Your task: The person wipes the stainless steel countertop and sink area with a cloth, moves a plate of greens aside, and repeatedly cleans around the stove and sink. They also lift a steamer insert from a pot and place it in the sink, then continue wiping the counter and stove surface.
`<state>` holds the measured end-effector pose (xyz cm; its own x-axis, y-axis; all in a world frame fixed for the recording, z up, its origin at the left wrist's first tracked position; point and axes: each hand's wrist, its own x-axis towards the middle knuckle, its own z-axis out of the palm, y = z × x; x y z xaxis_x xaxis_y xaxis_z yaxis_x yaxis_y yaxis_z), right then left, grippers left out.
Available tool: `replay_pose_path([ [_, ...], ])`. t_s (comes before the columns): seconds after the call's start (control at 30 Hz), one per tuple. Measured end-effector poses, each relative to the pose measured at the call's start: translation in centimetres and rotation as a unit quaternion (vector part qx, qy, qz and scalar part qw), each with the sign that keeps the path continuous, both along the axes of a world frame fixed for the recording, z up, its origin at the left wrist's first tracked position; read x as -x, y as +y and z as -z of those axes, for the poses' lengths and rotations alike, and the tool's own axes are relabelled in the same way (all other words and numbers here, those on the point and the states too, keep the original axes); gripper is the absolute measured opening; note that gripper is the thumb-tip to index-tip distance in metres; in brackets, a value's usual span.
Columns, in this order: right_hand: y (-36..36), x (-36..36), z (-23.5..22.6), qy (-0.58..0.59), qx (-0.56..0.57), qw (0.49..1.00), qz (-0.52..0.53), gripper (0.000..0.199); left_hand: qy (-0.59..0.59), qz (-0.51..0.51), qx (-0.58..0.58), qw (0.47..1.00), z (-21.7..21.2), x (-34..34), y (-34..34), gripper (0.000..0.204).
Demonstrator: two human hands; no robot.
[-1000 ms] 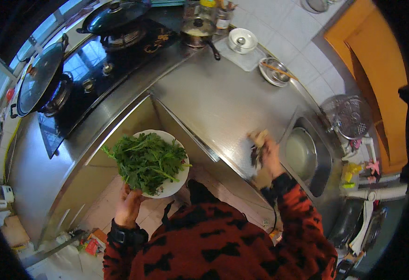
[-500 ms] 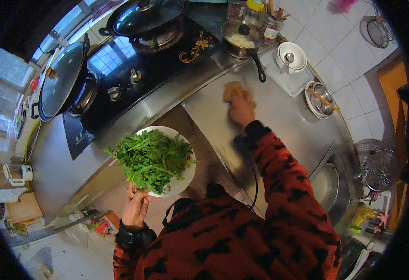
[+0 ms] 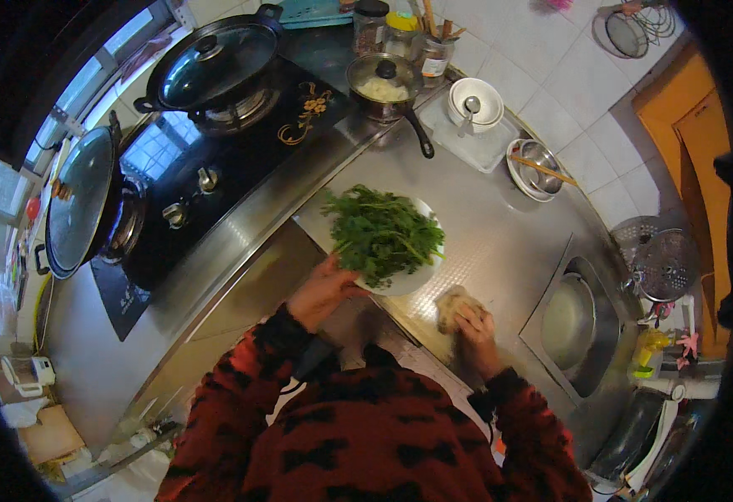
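Observation:
A white plate [image 3: 408,283] heaped with leafy greens [image 3: 381,233] is over the near left part of the steel counter. My left hand [image 3: 326,290] is closed on its near left rim; whether the plate rests on the counter or hangs just above it, I cannot tell. To the right of the plate, my right hand [image 3: 476,336] presses a crumpled tan cloth [image 3: 452,306] on the counter near its front edge. The fingers of my right hand are bent over the cloth.
A sink [image 3: 594,368] with a basin in it is at the right. At the back stand a lidded saucepan [image 3: 388,90], stacked white bowls [image 3: 487,100] and a bowl with chopsticks [image 3: 542,166]. Two lidded woks, including a far one [image 3: 216,63], sit on the black stove [image 3: 241,159].
The plate of greens has moved right, from beyond the counter's front edge to over the counter. My right hand has drawn the cloth from the back of the counter toward me.

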<state>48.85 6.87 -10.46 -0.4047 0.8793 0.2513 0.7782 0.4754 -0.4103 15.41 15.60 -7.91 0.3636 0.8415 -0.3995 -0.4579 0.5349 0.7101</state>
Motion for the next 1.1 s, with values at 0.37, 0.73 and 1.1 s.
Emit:
replay_pose_path([
  [0.37,-9.1,-5.0,1.0,-0.055,0.125,0.971,0.197,0.039,-0.102,0.136,0.025,0.985,5.6,-12.3,3.2,0.056],
  [0.73,-0.3,5.6,-2.8,0.226,0.175,0.957,-0.055,0.044,0.051,0.070,0.006,0.996,0.4,-0.1,-2.6,0.062],
  [1.1,20.0,23.2,2.6,0.253,0.212,0.943,-0.045,0.035,0.071,-0.279,0.032,0.957,-1.4,23.7,-27.1,0.044],
])
